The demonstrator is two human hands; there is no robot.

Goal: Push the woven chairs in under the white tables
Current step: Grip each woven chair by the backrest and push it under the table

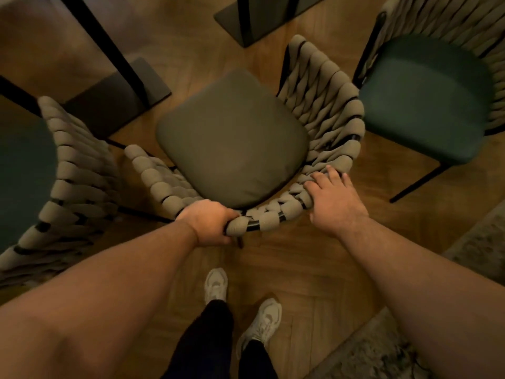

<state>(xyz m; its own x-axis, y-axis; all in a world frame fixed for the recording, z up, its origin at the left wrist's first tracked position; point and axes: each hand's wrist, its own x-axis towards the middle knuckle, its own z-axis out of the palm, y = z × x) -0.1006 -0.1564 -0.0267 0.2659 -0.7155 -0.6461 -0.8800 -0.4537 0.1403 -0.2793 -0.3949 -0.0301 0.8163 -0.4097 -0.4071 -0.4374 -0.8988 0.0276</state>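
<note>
The head view looks down on a wooden floor [314, 269] laid in a herringbone pattern, warm brown under dim light. At the top stand two dark flat square bases with black posts, one at the left [120, 97] and one in the middle [262, 20]; the table tops themselves cannot be made out clearly. In the centre is the woven chair [325, 105], its curved back and arms made of thick beige rope wound around a black metal frame, and it stands out in the open between the two bases. On its seat lies a soft olive cushion [232, 138], square with rounded corners. A second chair of the same weave [71, 170] is close at the left, and a third with a smooth dark green seat [420, 105] is at the right. At the lower right edge there is a shaggy grey rug [382, 351]. The left hand [210, 222] is closed firmly around the top rail of the chair back, fingers wrapped over the rope. The right hand [333, 201] lies on the same rail further right, fingers curled more loosely over the weave. Below are two pale sneakers, one behind [216, 283] and one in front [262, 321], under black trousers.
</note>
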